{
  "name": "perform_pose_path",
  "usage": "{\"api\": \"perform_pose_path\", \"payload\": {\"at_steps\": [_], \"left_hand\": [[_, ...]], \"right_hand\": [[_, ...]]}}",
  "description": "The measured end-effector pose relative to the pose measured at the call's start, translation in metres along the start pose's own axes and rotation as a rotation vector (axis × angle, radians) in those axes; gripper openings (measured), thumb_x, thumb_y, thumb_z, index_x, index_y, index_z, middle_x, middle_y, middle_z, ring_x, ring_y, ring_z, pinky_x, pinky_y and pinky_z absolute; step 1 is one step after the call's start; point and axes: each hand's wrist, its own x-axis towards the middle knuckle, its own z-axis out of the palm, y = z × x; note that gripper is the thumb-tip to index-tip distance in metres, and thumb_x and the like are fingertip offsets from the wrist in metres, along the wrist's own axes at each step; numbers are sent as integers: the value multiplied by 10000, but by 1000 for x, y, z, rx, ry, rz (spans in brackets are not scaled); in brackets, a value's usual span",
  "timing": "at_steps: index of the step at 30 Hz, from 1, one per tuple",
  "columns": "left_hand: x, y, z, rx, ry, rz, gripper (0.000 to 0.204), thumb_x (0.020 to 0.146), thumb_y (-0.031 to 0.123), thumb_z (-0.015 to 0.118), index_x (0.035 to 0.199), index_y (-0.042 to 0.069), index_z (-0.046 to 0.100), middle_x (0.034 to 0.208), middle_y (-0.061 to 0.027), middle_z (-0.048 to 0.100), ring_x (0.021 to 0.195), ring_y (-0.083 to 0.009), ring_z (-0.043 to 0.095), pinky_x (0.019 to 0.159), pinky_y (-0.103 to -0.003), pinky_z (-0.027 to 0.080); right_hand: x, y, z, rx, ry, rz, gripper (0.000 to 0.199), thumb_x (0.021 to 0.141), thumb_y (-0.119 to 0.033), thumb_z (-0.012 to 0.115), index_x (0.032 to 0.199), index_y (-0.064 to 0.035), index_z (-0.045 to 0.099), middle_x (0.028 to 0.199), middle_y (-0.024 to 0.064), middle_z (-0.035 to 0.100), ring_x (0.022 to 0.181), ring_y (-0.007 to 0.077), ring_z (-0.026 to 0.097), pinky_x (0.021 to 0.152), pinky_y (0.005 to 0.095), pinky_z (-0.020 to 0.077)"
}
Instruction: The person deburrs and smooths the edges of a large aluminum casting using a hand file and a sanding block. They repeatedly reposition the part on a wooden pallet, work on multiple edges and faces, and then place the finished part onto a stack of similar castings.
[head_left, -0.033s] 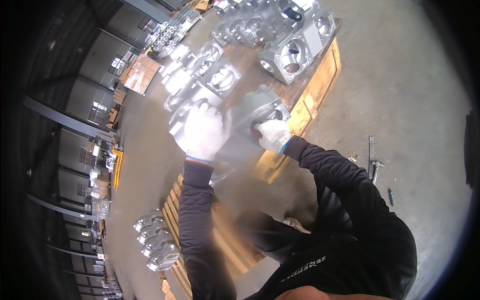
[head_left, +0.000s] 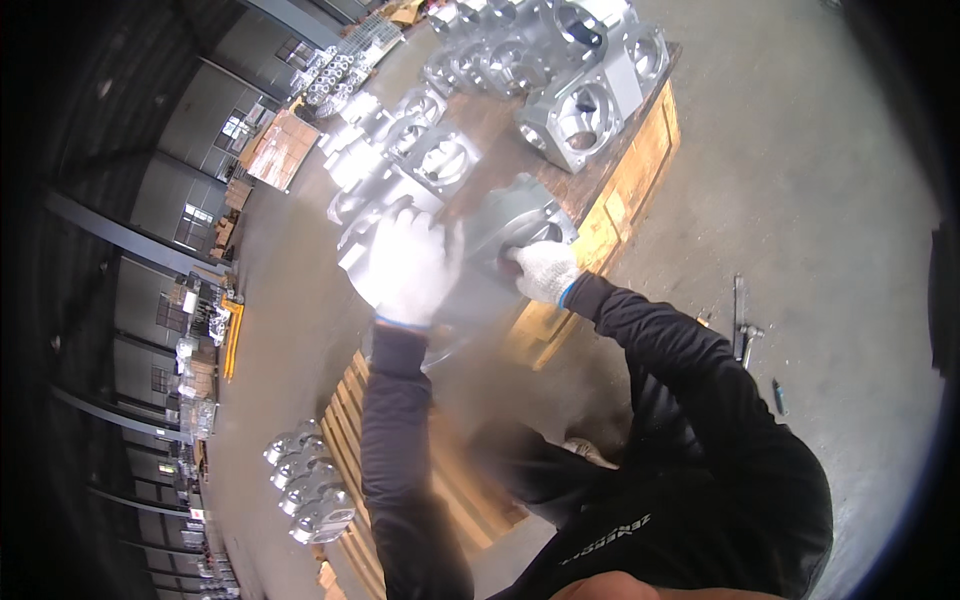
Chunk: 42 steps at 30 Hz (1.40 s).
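Observation:
A large silver metal casting (head_left: 515,208) with a round opening stands tilted on the near end of the wooden-topped crate. My right hand (head_left: 547,270), in a white knit glove, is closed with bent fingers at its opening; whatever they may hold is hidden. My left hand (head_left: 415,265), gloved too, lies over the castings to the left with fingers stretched and thumb apart. Glare and haze blur the metal beneath it. Beyond my left hand stands another casting (head_left: 440,160) with a round bore.
More castings (head_left: 575,120) crowd the far part of the crate (head_left: 620,215). A slatted pallet (head_left: 345,425) sits below left, with several smaller castings (head_left: 310,480) beside it. On the floor at right lie a ratchet-like tool (head_left: 748,340) and a small dark pen-shaped tool (head_left: 780,397).
The view has shifted very slightly. Both hands keep nearly the same places on the castings.

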Motion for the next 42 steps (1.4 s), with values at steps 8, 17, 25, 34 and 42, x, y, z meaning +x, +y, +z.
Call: {"api": "perform_pose_path", "payload": {"at_steps": [8,17,25,34,42], "left_hand": [[-70,185,45,-1126,161,-1263,299,1020,240,665,1238,36,648,1128,-180,652,1166,-336,624,1011,-442,482],[-60,214,104,-1179,-142,-1258,349,1067,239,598,1376,78,611,1183,-165,697,1177,-280,658,967,-375,516],[-43,185,160,-2211,902,-1615,285,1063,183,581,1310,61,650,1186,-82,688,1130,-221,674,969,-367,532],[-16,188,184,-1351,520,-1371,201,934,59,602,1107,54,703,1086,-96,713,993,-272,701,850,-427,561],[-49,177,222,-160,-149,-587,98,799,187,668,766,128,739,784,-94,699,668,-274,676,565,-423,505]], "right_hand": [[-47,31,-12,1513,-56,558,626,1008,-328,714,1534,-49,518,1123,6,688,807,98,604,694,250,510],[-60,30,-47,552,155,602,499,1029,-277,687,1446,-22,585,1339,182,677,1261,267,625,1092,397,472],[63,16,-116,59,481,-63,433,1023,-296,652,1388,-70,602,1320,216,665,1188,410,641,1032,477,501],[99,47,-76,-159,84,-116,402,1078,-337,476,1379,-113,620,1353,206,669,1245,434,626,1067,477,490],[100,50,-81,-123,48,-103,367,1074,-273,502,1359,-77,626,1395,193,648,1286,395,616,1076,464,492]]}}
